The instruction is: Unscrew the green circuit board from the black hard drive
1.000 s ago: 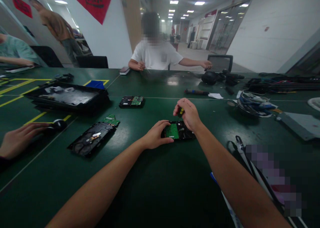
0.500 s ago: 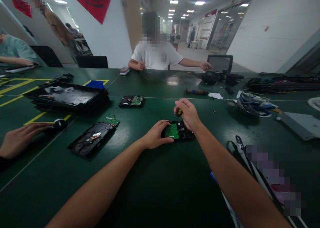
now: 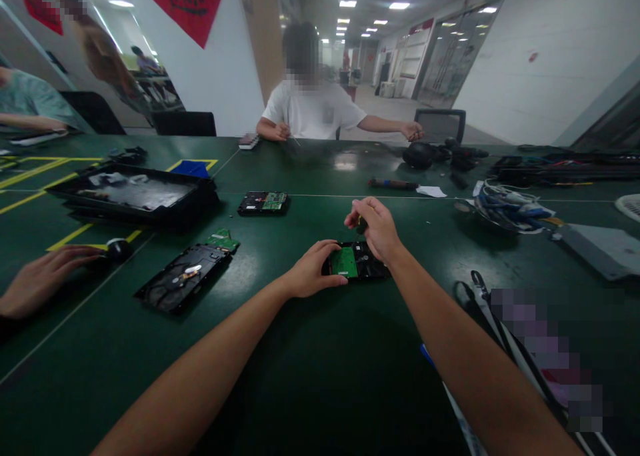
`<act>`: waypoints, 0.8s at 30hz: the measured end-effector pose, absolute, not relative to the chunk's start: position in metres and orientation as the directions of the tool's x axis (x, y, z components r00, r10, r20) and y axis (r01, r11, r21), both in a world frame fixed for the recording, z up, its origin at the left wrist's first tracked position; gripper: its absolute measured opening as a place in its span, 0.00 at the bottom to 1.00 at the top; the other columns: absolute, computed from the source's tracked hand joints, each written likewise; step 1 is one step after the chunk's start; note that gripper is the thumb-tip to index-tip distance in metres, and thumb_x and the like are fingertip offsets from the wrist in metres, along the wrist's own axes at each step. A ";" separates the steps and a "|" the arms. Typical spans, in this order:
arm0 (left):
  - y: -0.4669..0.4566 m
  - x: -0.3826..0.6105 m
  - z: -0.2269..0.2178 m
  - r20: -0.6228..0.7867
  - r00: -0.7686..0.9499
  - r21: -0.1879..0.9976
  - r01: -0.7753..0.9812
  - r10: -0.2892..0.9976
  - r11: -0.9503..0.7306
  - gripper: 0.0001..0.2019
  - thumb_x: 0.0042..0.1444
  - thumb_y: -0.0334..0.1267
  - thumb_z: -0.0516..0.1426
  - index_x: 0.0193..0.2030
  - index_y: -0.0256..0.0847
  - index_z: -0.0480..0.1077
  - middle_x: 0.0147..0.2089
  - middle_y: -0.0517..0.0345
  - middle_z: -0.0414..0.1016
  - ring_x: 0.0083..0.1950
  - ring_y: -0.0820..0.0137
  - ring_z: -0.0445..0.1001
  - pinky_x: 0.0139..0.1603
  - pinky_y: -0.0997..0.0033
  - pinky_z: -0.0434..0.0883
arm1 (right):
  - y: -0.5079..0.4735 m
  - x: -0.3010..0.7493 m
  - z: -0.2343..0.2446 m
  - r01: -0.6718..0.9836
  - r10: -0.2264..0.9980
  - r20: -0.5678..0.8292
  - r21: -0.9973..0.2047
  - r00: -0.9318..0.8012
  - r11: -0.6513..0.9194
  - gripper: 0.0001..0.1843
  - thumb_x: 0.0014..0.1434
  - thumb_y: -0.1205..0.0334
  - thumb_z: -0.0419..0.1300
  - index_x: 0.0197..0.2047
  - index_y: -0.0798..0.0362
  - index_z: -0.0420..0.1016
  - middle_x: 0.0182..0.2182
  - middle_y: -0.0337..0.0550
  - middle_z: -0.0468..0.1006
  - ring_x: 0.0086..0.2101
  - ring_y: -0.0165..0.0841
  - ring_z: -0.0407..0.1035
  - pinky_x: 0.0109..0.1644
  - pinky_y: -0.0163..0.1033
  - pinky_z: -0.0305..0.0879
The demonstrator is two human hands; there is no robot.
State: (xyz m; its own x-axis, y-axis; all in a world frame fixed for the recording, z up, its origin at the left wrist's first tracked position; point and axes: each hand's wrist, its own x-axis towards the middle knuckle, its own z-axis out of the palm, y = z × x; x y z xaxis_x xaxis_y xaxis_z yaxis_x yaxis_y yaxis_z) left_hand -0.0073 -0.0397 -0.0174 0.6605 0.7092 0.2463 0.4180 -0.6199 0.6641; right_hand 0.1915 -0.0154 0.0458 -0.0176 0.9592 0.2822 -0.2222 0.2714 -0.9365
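Observation:
A hard drive (image 3: 345, 261) with a green circuit board lies on the dark green table in front of me. My left hand (image 3: 316, 269) is closed around its left end, thumb along the near edge and fingers at the far edge. Just above the drive, my right hand (image 3: 377, 226) grips a small screwdriver (image 3: 362, 225). Only a bit of its black and yellow handle shows between the fingers; the tip cannot be made out. Another hard drive (image 3: 263, 203) rests farther back. To the left is a larger drive (image 3: 183, 279) with a loose green board (image 3: 223, 240) at its far end.
Black trays (image 3: 135, 193) are stacked at the left, near a co-worker's hand (image 3: 53, 273) on a small black object. On the right are a cable bundle (image 3: 515, 206), a grey metal box (image 3: 600, 249) and a strap (image 3: 493, 316). Across the table sits a person in white (image 3: 313, 109).
My right hand has turned slightly around the screwdriver, so less yellow of the handle shows. The left hand and the hard drive stay in place.

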 end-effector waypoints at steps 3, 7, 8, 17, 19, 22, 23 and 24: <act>-0.039 -0.007 -0.018 0.245 0.665 0.666 0.413 0.706 -0.621 0.38 0.55 0.56 0.65 0.68 0.43 0.61 0.70 0.41 0.62 0.70 0.50 0.64 0.70 0.44 0.64 | -0.017 0.191 0.048 -0.214 0.957 0.285 -0.939 -0.042 0.270 0.21 0.60 0.39 0.64 0.30 0.48 0.70 0.24 0.35 0.73 0.25 0.28 0.68 0.31 0.37 0.65; -0.039 -0.008 -0.020 0.251 0.655 0.673 0.412 0.713 -0.614 0.38 0.54 0.56 0.65 0.67 0.44 0.62 0.70 0.41 0.61 0.71 0.49 0.62 0.70 0.44 0.64 | -0.018 0.192 0.050 -0.187 0.962 0.263 -0.951 -0.077 0.245 0.26 0.60 0.33 0.61 0.27 0.48 0.70 0.19 0.34 0.66 0.21 0.27 0.62 0.27 0.36 0.60; -0.039 -0.008 -0.021 0.243 0.656 0.675 0.415 0.715 -0.610 0.37 0.54 0.56 0.65 0.67 0.44 0.62 0.70 0.41 0.61 0.71 0.49 0.63 0.70 0.44 0.64 | -0.017 0.192 0.049 -0.195 0.962 0.260 -0.951 -0.079 0.241 0.27 0.60 0.33 0.61 0.26 0.48 0.70 0.19 0.34 0.65 0.21 0.27 0.61 0.27 0.36 0.59; -0.038 -0.007 -0.023 0.218 0.662 0.677 0.427 0.717 -0.599 0.38 0.54 0.57 0.65 0.67 0.44 0.61 0.71 0.43 0.60 0.72 0.50 0.61 0.72 0.45 0.63 | -0.012 0.193 0.043 -0.238 0.959 0.280 -0.935 -0.042 0.262 0.19 0.61 0.41 0.62 0.30 0.48 0.73 0.28 0.37 0.72 0.29 0.29 0.67 0.33 0.37 0.65; -0.038 -0.007 -0.023 0.213 0.661 0.675 0.432 0.719 -0.598 0.37 0.55 0.56 0.65 0.67 0.44 0.61 0.72 0.43 0.60 0.72 0.49 0.61 0.72 0.45 0.63 | -0.012 0.193 0.044 -0.153 0.953 0.302 -0.943 -0.008 0.297 0.18 0.61 0.43 0.64 0.31 0.48 0.72 0.27 0.36 0.72 0.29 0.29 0.67 0.35 0.37 0.65; -0.038 -0.008 -0.022 0.197 0.661 0.677 0.442 0.724 -0.589 0.38 0.55 0.56 0.64 0.68 0.44 0.60 0.72 0.42 0.59 0.72 0.49 0.61 0.71 0.45 0.64 | -0.014 0.194 0.046 0.013 0.926 0.376 -0.927 0.046 0.376 0.17 0.60 0.44 0.66 0.33 0.49 0.72 0.28 0.36 0.72 0.29 0.28 0.65 0.35 0.36 0.64; -0.038 -0.008 -0.022 0.197 0.665 0.677 0.439 0.721 -0.590 0.37 0.56 0.56 0.64 0.68 0.44 0.60 0.72 0.42 0.59 0.72 0.49 0.61 0.71 0.44 0.64 | -0.015 0.195 0.048 0.053 0.913 0.402 -0.915 0.065 0.400 0.16 0.59 0.45 0.66 0.35 0.48 0.71 0.29 0.36 0.72 0.30 0.29 0.66 0.35 0.36 0.65; -0.038 -0.008 -0.022 0.200 0.668 0.677 0.435 0.717 -0.594 0.37 0.56 0.56 0.64 0.68 0.44 0.60 0.72 0.42 0.59 0.72 0.48 0.61 0.71 0.44 0.64 | -0.016 0.196 0.049 0.087 0.899 0.429 -0.902 0.083 0.423 0.16 0.59 0.45 0.67 0.37 0.48 0.71 0.30 0.35 0.72 0.31 0.29 0.67 0.36 0.36 0.65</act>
